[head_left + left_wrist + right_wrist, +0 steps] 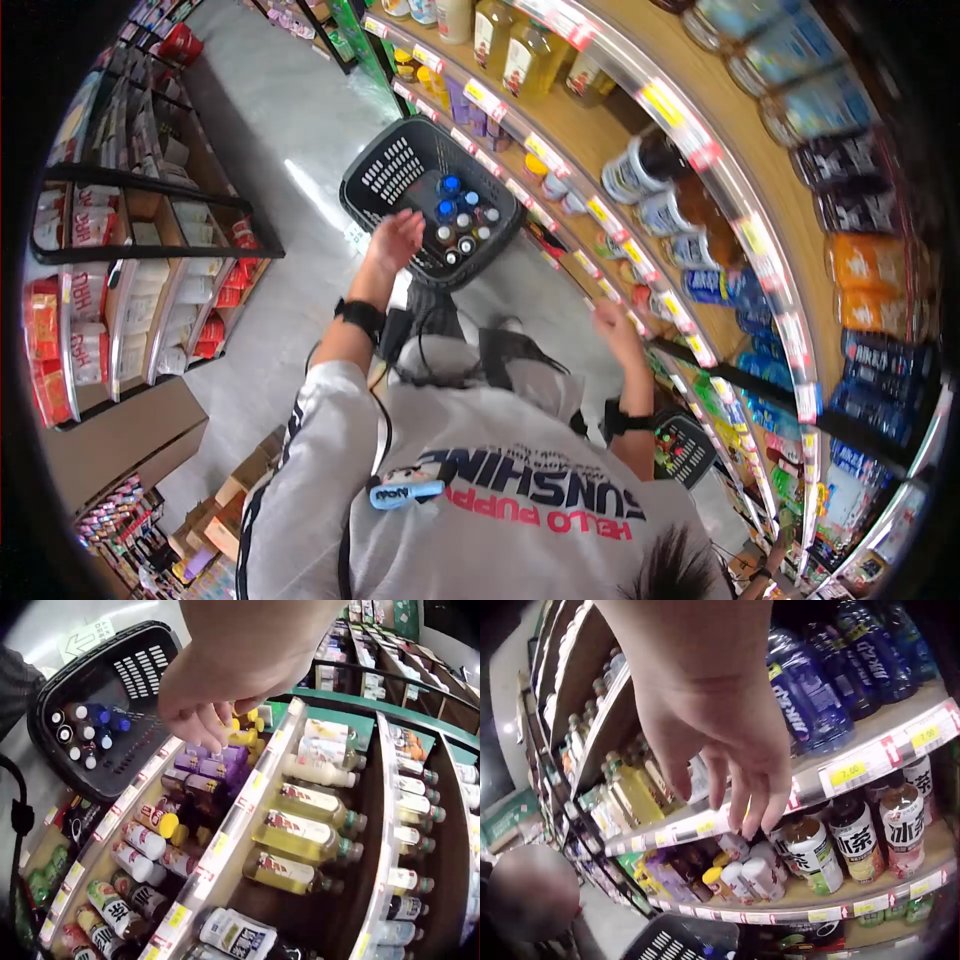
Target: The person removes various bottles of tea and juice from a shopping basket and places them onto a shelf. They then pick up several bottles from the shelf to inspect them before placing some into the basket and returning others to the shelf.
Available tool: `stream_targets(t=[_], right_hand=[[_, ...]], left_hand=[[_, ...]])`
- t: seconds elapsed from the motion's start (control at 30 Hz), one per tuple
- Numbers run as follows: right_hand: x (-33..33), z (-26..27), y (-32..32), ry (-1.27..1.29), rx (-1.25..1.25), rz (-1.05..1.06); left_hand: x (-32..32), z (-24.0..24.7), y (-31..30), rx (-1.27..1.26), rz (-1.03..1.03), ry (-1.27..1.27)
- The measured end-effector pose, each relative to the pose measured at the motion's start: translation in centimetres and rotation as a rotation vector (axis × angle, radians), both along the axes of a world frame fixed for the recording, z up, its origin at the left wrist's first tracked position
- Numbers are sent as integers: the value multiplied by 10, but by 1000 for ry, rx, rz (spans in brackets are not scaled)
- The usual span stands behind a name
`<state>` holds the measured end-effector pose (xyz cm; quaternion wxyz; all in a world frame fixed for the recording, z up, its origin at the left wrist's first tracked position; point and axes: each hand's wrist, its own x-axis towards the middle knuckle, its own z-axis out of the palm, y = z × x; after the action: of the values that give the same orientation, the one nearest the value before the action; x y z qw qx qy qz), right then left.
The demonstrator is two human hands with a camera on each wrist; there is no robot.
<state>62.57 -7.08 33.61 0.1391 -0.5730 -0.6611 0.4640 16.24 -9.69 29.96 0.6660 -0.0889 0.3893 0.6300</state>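
In the head view my left hand [398, 240] hangs over the near left rim of a dark shopping basket [372, 172], its fingers loosely bent and holding nothing. Several bottles with blue, white and black caps stand in the basket, among them a blue-capped bottle [446, 208]. My right hand [617, 332] is in front of the drink shelves, empty, with relaxed fingers. The right wrist view shows this hand's fingers [759, 802] hanging down before a shelf edge. Behind and below them are tea bottles [810, 855] and white-capped bottles [761, 879].
Curved shelves of drinks run along the right, with yellow juice bottles [525, 62] and large blue bottles [810, 697]. A second basket [685, 448] is beside the shelf behind me. Across the grey floor [265, 130] is a shelf of packaged goods [145, 300]. Cardboard boxes [215, 510] lie lower left.
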Motion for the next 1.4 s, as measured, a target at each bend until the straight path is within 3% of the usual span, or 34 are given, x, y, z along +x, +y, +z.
stream_targets(t=[0.07, 0.1, 0.17, 0.27, 0.37, 0.43, 0.53, 0.67, 0.73, 0.9, 1.1, 1.17, 1.27, 1.33, 1.4], right_hand=[[-31, -14, 1, -53, -26, 57], [-58, -12, 4, -109, -46, 43], [-91, -63, 5, -36, -88, -20], [-160, -117, 22, 179, -651, -355], [-242, -181, 52, 564, -1246, -657], [-293, -236, 70, 565, -1261, -604], [-372, -289, 116, 355, -1165, -628], [-415, -384, 152, 342, -1019, -534], [-434, -424, 170, 223, -1050, -613], [-463, -487, 184, 152, -928, -800], [-496, -489, 180, 36, -746, -821], [-508, -462, 175, 54, -587, -671], [-495, -411, 159, 27, -379, -423], [-482, -351, 152, -11, -220, -218], [-481, -246, 150, -70, -100, -1]], left_hand=[[-4, -36, 4, -161, 62, -50], [-19, -75, -1, 59, -132, -105], [-19, -97, 16, -299, -70, -120], [-35, -151, 30, -373, -77, -95], [-59, -196, 57, -367, -112, 33], [-69, -225, 72, -417, -105, 2], [-86, -286, 86, -430, -174, -73], [-99, -348, 111, -515, -234, 12], [-111, -377, 115, -528, -282, 63], [-137, -389, 118, -543, -358, 103], [-143, -401, 116, -539, -436, 90], [-143, -398, 118, -549, -386, 75], [-140, -384, 119, -612, -203, 10], [-147, -385, 116, -624, -11, -67], [-160, -366, 116, -632, -92, -23]])
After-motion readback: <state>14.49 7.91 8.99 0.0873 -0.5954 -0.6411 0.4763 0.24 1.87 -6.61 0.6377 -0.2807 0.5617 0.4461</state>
